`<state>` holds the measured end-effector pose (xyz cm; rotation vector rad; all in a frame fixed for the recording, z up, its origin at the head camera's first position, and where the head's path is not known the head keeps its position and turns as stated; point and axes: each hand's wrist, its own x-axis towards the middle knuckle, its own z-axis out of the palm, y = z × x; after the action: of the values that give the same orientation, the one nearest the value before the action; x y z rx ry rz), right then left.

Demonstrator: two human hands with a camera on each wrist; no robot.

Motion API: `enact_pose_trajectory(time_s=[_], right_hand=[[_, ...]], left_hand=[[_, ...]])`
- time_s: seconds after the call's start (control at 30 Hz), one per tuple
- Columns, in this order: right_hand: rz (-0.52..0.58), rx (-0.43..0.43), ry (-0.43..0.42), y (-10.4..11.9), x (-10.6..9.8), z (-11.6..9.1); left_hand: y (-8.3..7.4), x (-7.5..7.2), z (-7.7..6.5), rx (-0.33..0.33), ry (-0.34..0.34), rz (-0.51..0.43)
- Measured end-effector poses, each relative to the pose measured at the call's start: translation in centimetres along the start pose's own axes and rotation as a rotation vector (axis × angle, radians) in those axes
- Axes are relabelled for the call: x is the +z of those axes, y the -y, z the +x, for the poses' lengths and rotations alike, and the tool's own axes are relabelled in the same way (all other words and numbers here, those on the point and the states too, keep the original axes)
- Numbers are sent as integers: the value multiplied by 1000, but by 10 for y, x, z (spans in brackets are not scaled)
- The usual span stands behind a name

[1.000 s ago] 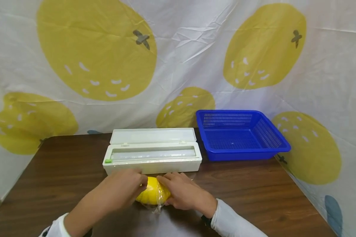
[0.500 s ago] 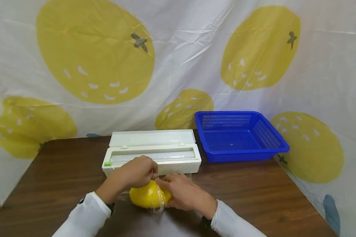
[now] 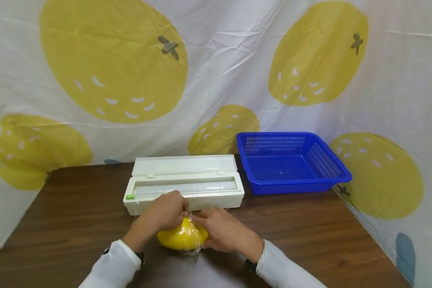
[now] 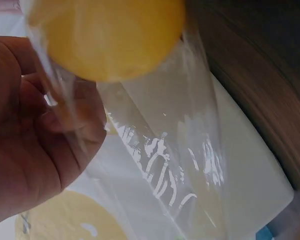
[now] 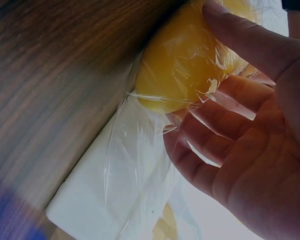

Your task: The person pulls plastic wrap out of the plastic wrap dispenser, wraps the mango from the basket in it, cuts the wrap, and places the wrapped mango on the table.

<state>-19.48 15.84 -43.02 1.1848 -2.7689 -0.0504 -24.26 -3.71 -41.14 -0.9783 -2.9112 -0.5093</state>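
A smooth, rounded, bright yellow fruit-like object [image 3: 181, 237] sits on the dark brown wood-grain worktop [image 3: 295, 240], in front of a long white plastic box [image 3: 183, 204] with its lid raised. Clear, glossy plastic film [image 4: 160, 165] covers the object: it is creased and catches bright highlights over the top, and bunches in crinkled folds along the near edge. Through it the yellow skin shows plain and even, with a blunt, curved end in the right wrist view. More film stretches loosely away from the object, in front of the white box.

The left hand [image 3: 168, 210] has its fingers curled, pinching the film at the top of the object; its exact fingertip contact is hidden. The right hand [image 3: 223, 232] grips the object's right side, thumb on one face and fingers bent around another.

A blue plastic basket [image 3: 295, 188] stands just right of the box.
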Motion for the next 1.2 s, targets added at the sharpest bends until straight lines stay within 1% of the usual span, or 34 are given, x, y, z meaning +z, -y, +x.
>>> enact_pose_trajectory(time_s=[0.17, 0.3, 0.37, 0.47, 0.6, 0.67, 0.73, 0.83, 0.9, 1.0, 1.2], right_hand=[[-9, -13, -24, 0, 1, 0], [-16, -17, -29, 1, 2, 1], [-9, -13, -24, 2, 2, 1], [5, -8, -18, 2, 3, 1], [19, -7, -11, 2, 4, 1], [15, -9, -7, 1, 4, 1], [12, -15, -4, 0, 4, 1], [22, -20, -1, -1, 3, 2], [38, -20, 0, -1, 2, 2], [51, -18, -2, -1, 2, 2], [38, -38, -34, -2, 2, 1]], left_hand=[[-8, 4, -2, -62, -36, 14], [-13, 9, -4, -79, -86, 18], [-13, 12, -7, -60, -133, 30], [-13, 16, -12, -11, -193, 22], [-11, 16, -22, 59, -238, -20], [-12, 15, -29, 84, -233, -43], [-13, 12, -35, 102, -196, -67], [-15, 11, -45, 120, -117, -51], [-16, 12, -50, 141, -90, -26], [-16, 14, -54, 169, -107, 19], [-16, 15, -51, 190, -167, 32]])
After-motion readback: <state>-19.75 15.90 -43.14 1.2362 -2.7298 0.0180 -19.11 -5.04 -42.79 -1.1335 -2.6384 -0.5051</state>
